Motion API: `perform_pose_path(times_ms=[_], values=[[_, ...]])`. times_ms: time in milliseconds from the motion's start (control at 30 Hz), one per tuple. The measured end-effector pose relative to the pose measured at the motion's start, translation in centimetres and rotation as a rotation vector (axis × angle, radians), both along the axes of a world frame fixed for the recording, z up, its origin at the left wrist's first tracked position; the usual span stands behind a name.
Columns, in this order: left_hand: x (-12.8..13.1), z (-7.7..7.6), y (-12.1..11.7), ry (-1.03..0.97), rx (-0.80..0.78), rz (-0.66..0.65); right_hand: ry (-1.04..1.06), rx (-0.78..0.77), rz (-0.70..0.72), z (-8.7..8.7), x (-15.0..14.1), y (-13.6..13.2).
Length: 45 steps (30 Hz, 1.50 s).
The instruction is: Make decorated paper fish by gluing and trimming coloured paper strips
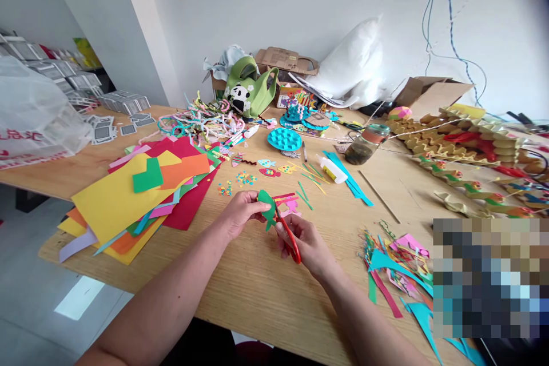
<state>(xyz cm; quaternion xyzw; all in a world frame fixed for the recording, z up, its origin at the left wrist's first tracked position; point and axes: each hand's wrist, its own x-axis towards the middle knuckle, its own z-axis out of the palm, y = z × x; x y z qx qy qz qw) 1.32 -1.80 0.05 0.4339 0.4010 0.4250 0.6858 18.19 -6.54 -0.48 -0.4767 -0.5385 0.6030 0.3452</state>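
Note:
A small green paper cutout (266, 206) is pinched between the thumb and fingers of my left hand (245, 211). My right hand (302, 240) is closed around the red handles of a pair of scissors (292, 245), whose blades reach up against the right edge of the green paper. Both hands are held above the table's front middle. Just beyond them lie colourful paper fish (269, 172), piles of tiny paper dots (246, 178) and pink paper scraps (291, 206).
Coloured paper sheets (107, 200) are stacked at left. A glue bottle (332, 169), a glass jar (367, 146) and a blue round tray (285, 139) stand farther back. Paper offcuts (390, 269) lie at right. A green panda bag (253, 88) sits near the wall.

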Motion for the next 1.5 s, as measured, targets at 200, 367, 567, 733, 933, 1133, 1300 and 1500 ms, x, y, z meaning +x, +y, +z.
perform_pose_path(times_ms=[200,367,567,733,933,1133,1300,1500], values=[[-0.06,-0.03,0.00,0.000,0.002,-0.004,0.001,-0.006,-0.003,0.55,-0.07,-0.14],[-0.05,-0.19,0.04,0.005,0.003,-0.009,0.007,-0.003,-0.003,0.38,-0.05,-0.12],[-0.02,-0.20,0.06,0.010,-0.001,-0.014,0.005,-0.005,-0.003,-0.01,0.03,0.01],[-0.06,-0.12,0.03,0.019,0.001,-0.014,0.003,0.006,-0.001,-0.05,0.06,0.03],[-0.08,0.10,-0.04,0.024,-0.010,-0.011,-0.008,0.008,-0.007,0.14,0.09,-0.01],[-0.13,-0.02,0.04,0.021,-0.016,-0.012,-0.014,0.006,-0.011,0.08,0.11,0.05],[-0.20,0.04,0.08,0.033,-0.018,-0.033,-0.011,0.009,-0.012,-0.07,0.14,0.10],[-0.21,0.00,0.08,0.026,-0.003,-0.019,-0.008,0.002,-0.014,-0.07,0.13,0.11]])
